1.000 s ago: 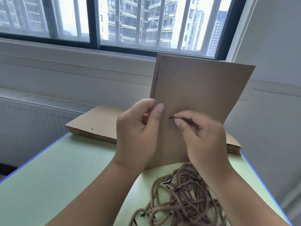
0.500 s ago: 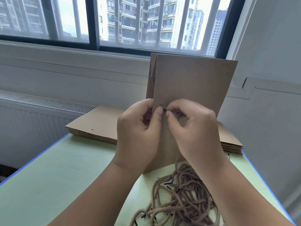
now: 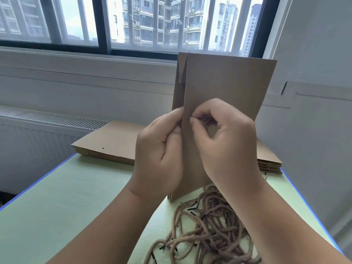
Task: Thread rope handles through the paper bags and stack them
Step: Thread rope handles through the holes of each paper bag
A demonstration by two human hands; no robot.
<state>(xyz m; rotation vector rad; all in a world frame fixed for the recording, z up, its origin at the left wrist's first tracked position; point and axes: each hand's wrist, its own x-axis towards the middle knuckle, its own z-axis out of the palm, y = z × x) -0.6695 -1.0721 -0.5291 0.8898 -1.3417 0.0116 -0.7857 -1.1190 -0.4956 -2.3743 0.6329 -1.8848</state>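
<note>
Nearest lay one tangled pile of rope handles (image 3: 209, 233). The handles were tan, round, braided cords with short black tips, too knotted together to count. The pile rested on the near right of a pale green table (image 3: 66, 206) with a wood-grain top and a blue edge.

One rope handle (image 3: 204, 182) rose from the pile toward the underside of the right hand (image 3: 222, 147). That hand's fingers were curled, with thumb and forefinger pinched together against the front panel of the single raised paper bag (image 3: 228, 86). The cord's tip was hidden between the fingertips.

The left hand (image 3: 160, 155) gripped the bag's left edge just beside that pinch, thumb on the near face and fingers curled behind. The bag was flat, brown kraft paper, a tall rectangle with a folded side gusset showing at its top left. It stood upright above the table, between the two hands and just beyond the pile.

Farther back, one stack of flat brown bags (image 3: 114, 141) lay across the table's far end, with a small punched hole showing in the top sheet. Beyond it ran one slatted radiator grille (image 3: 47, 117) at the left, and one dark-framed window (image 3: 106, 25) on the far wall.
</note>
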